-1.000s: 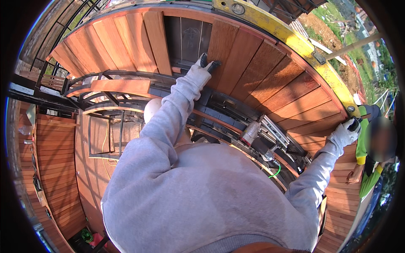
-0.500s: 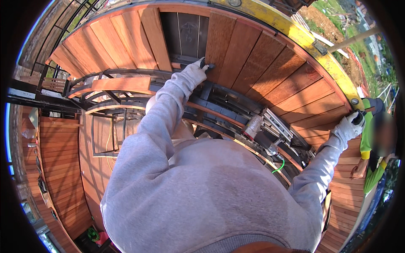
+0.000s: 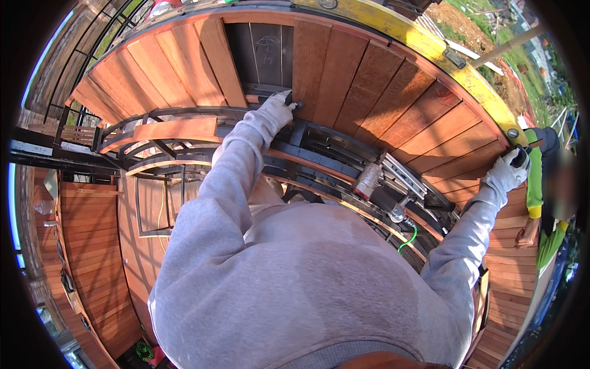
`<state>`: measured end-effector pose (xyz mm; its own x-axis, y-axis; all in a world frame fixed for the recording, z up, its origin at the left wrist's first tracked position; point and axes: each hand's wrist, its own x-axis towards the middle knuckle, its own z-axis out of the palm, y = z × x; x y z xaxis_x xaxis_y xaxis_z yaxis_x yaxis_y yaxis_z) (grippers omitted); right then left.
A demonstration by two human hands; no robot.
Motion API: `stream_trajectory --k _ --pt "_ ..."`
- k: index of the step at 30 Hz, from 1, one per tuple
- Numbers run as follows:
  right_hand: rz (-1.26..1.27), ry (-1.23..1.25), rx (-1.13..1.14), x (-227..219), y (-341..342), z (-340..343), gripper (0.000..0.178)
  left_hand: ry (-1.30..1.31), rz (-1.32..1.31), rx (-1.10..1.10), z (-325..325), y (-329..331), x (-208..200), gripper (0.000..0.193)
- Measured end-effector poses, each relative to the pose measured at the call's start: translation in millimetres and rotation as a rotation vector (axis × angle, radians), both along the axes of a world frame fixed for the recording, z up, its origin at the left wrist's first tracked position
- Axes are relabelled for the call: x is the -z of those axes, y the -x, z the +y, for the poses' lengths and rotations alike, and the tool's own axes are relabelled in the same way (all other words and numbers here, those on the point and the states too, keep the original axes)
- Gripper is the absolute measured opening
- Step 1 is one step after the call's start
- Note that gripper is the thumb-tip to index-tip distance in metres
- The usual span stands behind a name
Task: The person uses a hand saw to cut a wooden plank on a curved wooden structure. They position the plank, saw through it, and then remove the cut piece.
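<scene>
My left hand (image 3: 275, 112), in a pale glove, rests at the lower end of a dark gap (image 3: 261, 54) between upright reddish wooden boards (image 3: 341, 71). Its fingers are curled in, with something dark at the tips that I cannot make out. Far to the right, my right hand (image 3: 507, 172), gloved too, is closed at the end of the row of boards. Something black shows between its fingers, and a short brown piece (image 3: 536, 144) sticks out just beyond. Pale chalk-like marks run over the dark backing in the gap.
A yellow beam (image 3: 393, 24) curves along the far side. On the dark curved frame lie a silvery wrapped cylinder (image 3: 369, 181) and a metal fitting (image 3: 399, 212) with a green hose (image 3: 412, 238). A person in a green sleeve (image 3: 533, 184) stands close on the right.
The view has shifted slightly, so the boards sit a little further left. Both hands stay at about the same places on the boards. The other person's arm has moved slightly.
</scene>
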<state>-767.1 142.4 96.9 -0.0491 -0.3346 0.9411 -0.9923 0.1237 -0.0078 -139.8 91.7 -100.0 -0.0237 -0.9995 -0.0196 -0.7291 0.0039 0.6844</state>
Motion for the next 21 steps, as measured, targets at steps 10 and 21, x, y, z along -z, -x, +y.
stream_trajectory --k 10,21 --pt "-0.063 -0.003 -0.035 -6.1 -11.1 -5.6 0.028 0.029 0.109 0.032 -27.1 -49.3 57.0 0.037" --pt "0.015 -0.030 0.003 -1.5 0.9 -6.0 0.028 -0.043 0.201 0.035 -32.5 -48.4 37.8 0.034"
